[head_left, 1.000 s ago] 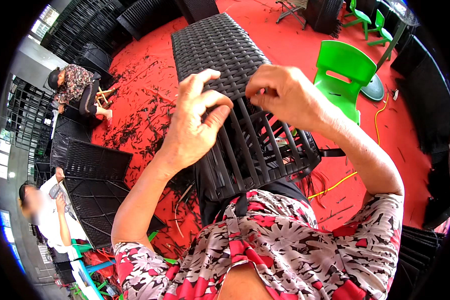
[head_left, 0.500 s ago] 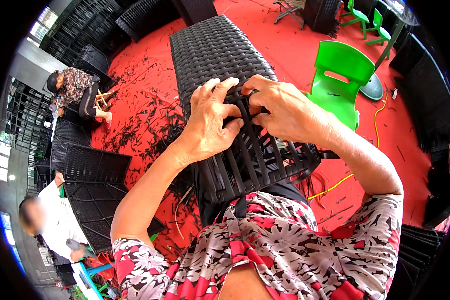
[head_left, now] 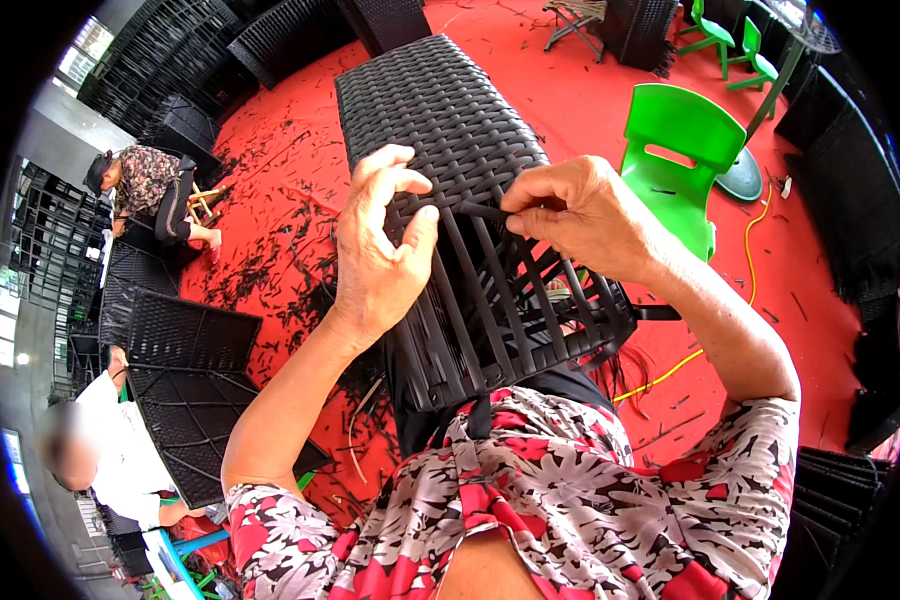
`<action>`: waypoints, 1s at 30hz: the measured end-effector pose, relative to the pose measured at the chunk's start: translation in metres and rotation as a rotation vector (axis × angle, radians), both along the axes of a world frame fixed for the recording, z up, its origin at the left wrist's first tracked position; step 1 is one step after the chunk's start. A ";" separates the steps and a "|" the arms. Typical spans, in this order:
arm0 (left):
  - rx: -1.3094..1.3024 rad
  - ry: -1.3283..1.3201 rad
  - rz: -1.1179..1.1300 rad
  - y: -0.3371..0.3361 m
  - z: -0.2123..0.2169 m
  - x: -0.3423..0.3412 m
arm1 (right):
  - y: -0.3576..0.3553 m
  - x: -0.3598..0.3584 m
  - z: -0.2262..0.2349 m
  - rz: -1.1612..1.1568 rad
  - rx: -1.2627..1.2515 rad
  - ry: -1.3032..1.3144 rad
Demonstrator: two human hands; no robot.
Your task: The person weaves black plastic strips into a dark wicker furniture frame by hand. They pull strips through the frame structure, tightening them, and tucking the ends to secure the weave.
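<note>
A black woven rattan furniture piece (head_left: 440,110) leans against my lap and stretches away from me. Its far part is closely woven, while the near part shows bare lengthwise strips (head_left: 505,310) with gaps between them. My right hand (head_left: 585,215) pinches the end of a flat black strip (head_left: 485,211) between thumb and fingers, at the edge of the weave. Beside the left edge of the weave, my left hand (head_left: 380,245) has its thumb and fingers apart, with nothing seen in them.
A green plastic chair (head_left: 680,160) stands to the right, near a yellow cable (head_left: 750,250). Black scraps (head_left: 260,250) litter the red floor covering. At left, one person (head_left: 150,190) bends over dark wickerwork, and another in white (head_left: 120,440) is beside woven panels (head_left: 190,330).
My hands have moved apart. The left drew back to the left and spread its fingers; the right shifted right, with a black strip now showing in its pinch.
</note>
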State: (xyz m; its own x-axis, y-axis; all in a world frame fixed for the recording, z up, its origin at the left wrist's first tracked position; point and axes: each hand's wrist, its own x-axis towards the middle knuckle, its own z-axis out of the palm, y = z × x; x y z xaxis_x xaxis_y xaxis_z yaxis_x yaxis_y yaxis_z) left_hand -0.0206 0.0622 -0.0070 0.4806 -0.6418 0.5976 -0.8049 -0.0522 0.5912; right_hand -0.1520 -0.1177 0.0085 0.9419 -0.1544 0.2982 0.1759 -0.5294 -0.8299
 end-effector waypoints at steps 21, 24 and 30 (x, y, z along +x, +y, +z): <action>0.204 -0.204 -0.003 0.014 -0.004 -0.008 | -0.019 -0.005 0.006 -0.005 0.371 0.024; 0.219 -0.217 -0.008 0.016 -0.006 -0.007 | -0.021 -0.005 0.005 0.014 0.417 0.012; 0.211 -0.185 -0.027 0.017 -0.007 -0.009 | -0.021 -0.002 0.005 0.071 0.321 -0.054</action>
State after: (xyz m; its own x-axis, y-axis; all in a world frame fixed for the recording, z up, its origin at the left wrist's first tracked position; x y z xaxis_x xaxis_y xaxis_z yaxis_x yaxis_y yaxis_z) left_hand -0.0291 0.0788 -0.0142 0.3568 -0.7725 0.5253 -0.9009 -0.1357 0.4123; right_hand -0.1543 -0.1388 0.0134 0.9377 -0.1835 0.2952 0.2516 -0.2277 -0.9407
